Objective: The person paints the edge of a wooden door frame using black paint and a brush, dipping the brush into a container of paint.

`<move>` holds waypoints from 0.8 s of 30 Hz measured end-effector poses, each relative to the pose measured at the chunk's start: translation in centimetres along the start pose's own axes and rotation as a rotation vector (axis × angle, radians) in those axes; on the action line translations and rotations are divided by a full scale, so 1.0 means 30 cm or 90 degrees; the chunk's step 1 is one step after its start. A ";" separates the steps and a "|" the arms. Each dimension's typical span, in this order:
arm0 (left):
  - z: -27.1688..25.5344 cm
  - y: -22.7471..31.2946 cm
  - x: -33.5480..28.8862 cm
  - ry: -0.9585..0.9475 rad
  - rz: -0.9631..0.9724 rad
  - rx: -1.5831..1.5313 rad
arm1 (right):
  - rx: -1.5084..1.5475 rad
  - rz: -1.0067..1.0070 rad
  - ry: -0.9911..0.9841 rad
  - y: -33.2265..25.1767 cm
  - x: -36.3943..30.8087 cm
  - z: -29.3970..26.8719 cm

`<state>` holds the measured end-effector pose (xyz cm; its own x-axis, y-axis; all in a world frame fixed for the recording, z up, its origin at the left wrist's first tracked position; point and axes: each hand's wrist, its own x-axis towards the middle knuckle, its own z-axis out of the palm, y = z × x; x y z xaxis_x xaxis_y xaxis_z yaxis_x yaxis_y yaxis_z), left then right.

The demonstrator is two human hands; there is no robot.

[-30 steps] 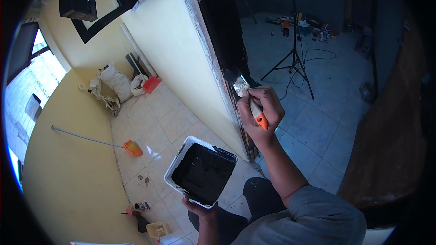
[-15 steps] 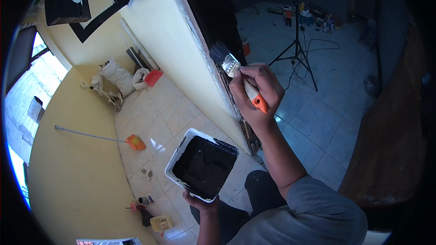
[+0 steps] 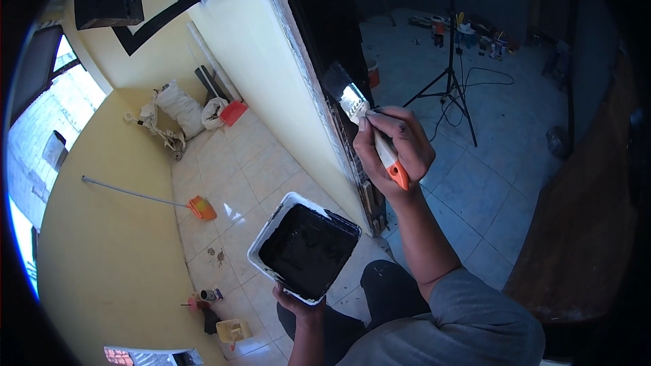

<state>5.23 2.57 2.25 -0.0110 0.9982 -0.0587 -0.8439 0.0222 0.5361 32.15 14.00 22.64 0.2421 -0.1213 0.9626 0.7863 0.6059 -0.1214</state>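
Right hand: the person's right hand [image 3: 412, 144] grips a brush [image 3: 354, 103] by its pale, orange-tipped handle, thumb and fingers pinched close below the metal band.
Brush: it slants up and left; its dark bristles lie over the edge of a black post [image 3: 324, 20], but dark on dark, whether they touch cannot be told.
Left hand: the left hand [image 3: 298, 303] holds a square white tub [image 3: 262, 238] from its near side, fingers partly hidden beneath.
Tub: in front of the knees, lower left of the brush, tipped so the opening faces the viewer; black paint [image 3: 308, 251] lies inside and smears the rim.
Wall end: left of the post, a cream wall [image 3: 251, 74] ends in a rough, chipped edge.
Left room: on pale tiles, a white sack [image 3: 179, 107], a red dustpan [image 3: 232, 113] and an orange broom [image 3: 201, 207]; nearer, a small yellow container [image 3: 232, 330].
Right room: dimmer and bluish, with a black tripod [image 3: 449, 83], a loose cable [image 3: 489, 84] and a dark bag [image 3: 558, 141] on the floor.
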 end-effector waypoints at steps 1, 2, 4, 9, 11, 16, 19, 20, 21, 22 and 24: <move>-0.012 0.003 0.005 -0.003 0.002 0.004 | -0.005 0.006 -0.008 0.017 -0.009 0.010; -0.013 0.000 0.008 -0.008 0.001 0.005 | -0.013 0.009 -0.017 0.037 -0.012 0.013; -0.008 -0.005 -0.003 -0.015 -0.007 0.002 | -0.033 0.005 0.007 0.060 -0.011 -0.012; 0.000 0.006 -0.005 -0.022 -0.007 0.014 | 0.018 0.008 -0.044 0.033 -0.010 0.008; 0.001 0.011 -0.003 -0.016 -0.026 0.008 | 0.037 0.047 -0.022 0.030 0.003 0.016; 0.005 -0.002 -0.006 -0.001 -0.025 0.012 | 0.088 0.121 0.019 0.008 0.024 0.049; 0.008 0.013 -0.006 -0.006 -0.017 0.013 | 0.103 0.223 -0.057 0.008 0.009 -0.007; 0.007 0.014 -0.011 -0.007 -0.012 0.021 | 0.106 0.275 -0.098 -0.002 0.013 -0.022; 0.006 0.014 -0.008 -0.006 -0.011 0.022 | 0.116 0.316 -0.083 -0.014 0.026 -0.039; 0.007 0.013 0.000 -0.005 -0.010 0.014 | 0.118 0.318 -0.083 -0.018 0.053 -0.029; 0.007 0.004 -0.003 0.005 -0.027 0.010 | 0.185 0.234 0.065 -0.011 0.098 0.011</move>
<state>5.24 2.48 2.51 0.0205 0.9958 -0.0890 -0.8353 0.0660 0.5458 32.42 13.72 25.58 0.5405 0.0739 0.8381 0.4505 0.8159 -0.3625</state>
